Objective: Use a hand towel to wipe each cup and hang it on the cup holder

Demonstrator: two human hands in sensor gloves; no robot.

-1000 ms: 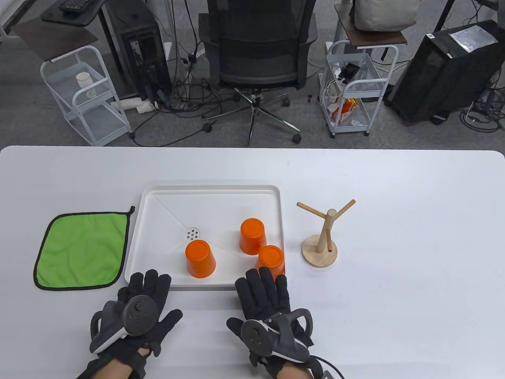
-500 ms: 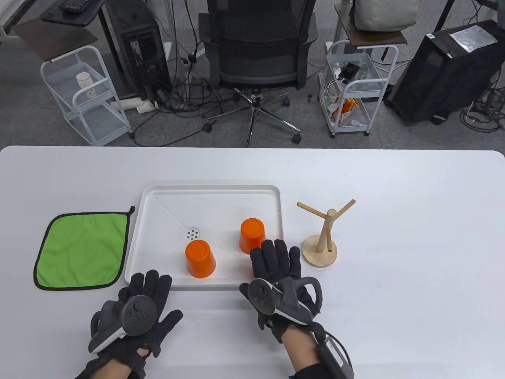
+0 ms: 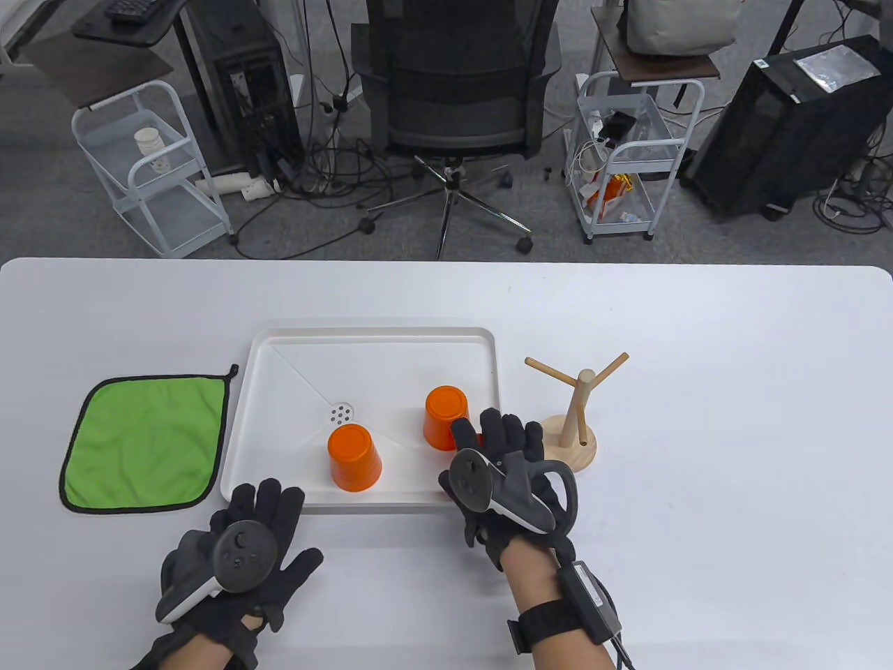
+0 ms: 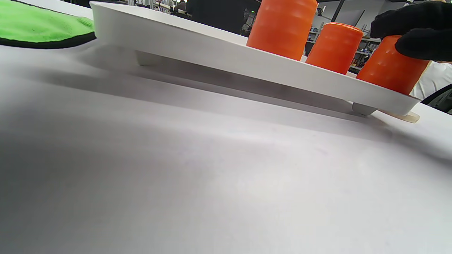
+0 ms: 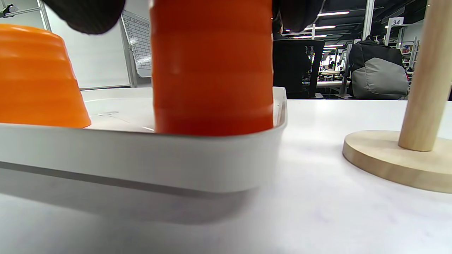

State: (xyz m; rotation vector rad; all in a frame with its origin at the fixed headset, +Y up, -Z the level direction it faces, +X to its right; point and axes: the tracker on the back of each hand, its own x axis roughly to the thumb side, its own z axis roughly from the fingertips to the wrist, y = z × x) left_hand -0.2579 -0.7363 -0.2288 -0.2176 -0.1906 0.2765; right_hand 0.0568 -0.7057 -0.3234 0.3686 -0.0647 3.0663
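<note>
Table view: a white rectangular plastic tray (image 3: pixel 373 340) with a raised rim and a small perforated drain sits on the smooth white table (image 3: pixel 732 419). Two ribbed orange plastic cups stand upside down in it: one near the front (image 3: pixel 354 457), one further back (image 3: pixel 444 413). A third orange cup at the tray's front right corner is almost wholly covered by the right hand (image 3: pixel 504 457), whose black-gloved fingers curve down over it. The left hand (image 3: pixel 245 530) lies flat on the table just in front of the tray, fingers spread and holding nothing. A square green fuzzy hand towel with black edging (image 3: pixel 143 443) lies flat just left of the tray. Just right of the tray stands a pale wooden cup holder (image 3: pixel 566 447) with a round base, a central post and bare angled pegs.

Left wrist view: the tray rests on short feet. All three cups stand in it, their sides faintly ridged; gloved fingers (image 4: pixel 420 46) curl over the top of the rightmost cup (image 4: pixel 388 68).

Right wrist view: the gripped cup (image 5: pixel 212 70) fills the centre, upright in the tray's corner, fingertips at either side of its top. The holder's matte disc base lies just right.
</note>
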